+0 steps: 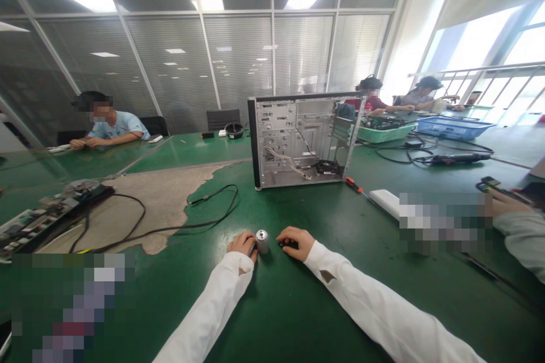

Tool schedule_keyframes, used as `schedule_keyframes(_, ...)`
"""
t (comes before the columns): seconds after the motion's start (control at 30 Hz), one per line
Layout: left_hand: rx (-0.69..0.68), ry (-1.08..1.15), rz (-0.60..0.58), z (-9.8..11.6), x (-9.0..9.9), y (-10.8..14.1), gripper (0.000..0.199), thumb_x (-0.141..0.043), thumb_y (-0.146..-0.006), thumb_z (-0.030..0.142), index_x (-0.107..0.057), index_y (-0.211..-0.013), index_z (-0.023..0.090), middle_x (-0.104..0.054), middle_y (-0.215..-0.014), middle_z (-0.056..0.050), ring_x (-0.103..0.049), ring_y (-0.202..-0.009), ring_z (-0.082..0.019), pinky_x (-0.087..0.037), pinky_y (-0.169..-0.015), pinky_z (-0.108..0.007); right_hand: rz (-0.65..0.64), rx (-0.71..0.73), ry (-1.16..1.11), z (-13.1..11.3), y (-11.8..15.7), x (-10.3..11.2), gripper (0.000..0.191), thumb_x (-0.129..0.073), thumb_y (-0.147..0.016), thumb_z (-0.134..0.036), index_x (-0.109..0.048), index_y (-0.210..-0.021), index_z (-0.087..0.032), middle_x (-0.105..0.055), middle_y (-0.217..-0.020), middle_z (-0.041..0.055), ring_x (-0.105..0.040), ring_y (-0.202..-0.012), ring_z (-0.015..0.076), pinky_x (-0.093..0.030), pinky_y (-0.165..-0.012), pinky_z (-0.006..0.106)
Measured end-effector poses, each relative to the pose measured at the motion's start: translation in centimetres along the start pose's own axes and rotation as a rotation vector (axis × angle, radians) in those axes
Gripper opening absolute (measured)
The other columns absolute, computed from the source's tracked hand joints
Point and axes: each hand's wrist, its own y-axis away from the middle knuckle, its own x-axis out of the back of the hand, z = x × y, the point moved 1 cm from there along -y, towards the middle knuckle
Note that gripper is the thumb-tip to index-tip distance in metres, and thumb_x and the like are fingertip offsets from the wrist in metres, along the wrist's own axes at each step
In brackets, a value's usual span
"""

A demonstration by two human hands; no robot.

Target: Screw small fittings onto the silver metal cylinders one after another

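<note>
- Silver cylinder [261,241] stands on the green desk [298,306], gripped by the left hand [242,244].
- Right hand [294,241] is closed on a small dark object [284,244], just right of the cylinder.

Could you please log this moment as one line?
left hand: on cylinder | right hand: on table | PC case: open, behind

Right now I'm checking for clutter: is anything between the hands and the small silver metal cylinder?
Nothing visible: the left hand touches the small silver metal cylinder; the right hand lies just beside it on bare green table.
</note>
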Motion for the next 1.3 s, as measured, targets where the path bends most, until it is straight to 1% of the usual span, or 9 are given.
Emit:
schedule_keyframes(0.83, -0.011, -0.005, 0.007, 0.14, 0.22, 0.12, 0.033, -0.049, -0.068, 0.023, -0.052, -0.101, 0.023, -0.048, -0.113, -0.002, -0.042, -0.102, -0.021, -0.037, -0.079, -0.034, -0.002, 0.003, 0.015, 0.07, 0.02, -0.05, 0.028, -0.052, -0.061, -0.013, -0.057, -0.088, -0.019, -0.056, -0.082, 0.0015, -0.051, -0.065, 0.0080, -0.042, -0.058, 0.020)
schedule_keyframes(1.3, 0.009, 0.014, -0.009, 0.40, 0.50, 0.16, 0.034, -0.050, -0.067, 0.022, -0.051, -0.101, 0.025, -0.047, -0.114, -0.001, -0.041, -0.103, -0.021, -0.036, -0.080, -0.033, -0.011, 0.001, 0.019, -0.51, 0.05, 0.25, 0.027, -0.051, -0.062, -0.015, -0.057, -0.088, -0.020, -0.056, -0.083, 0.0017, -0.051, -0.066, 0.0085, -0.042, -0.059, 0.021)
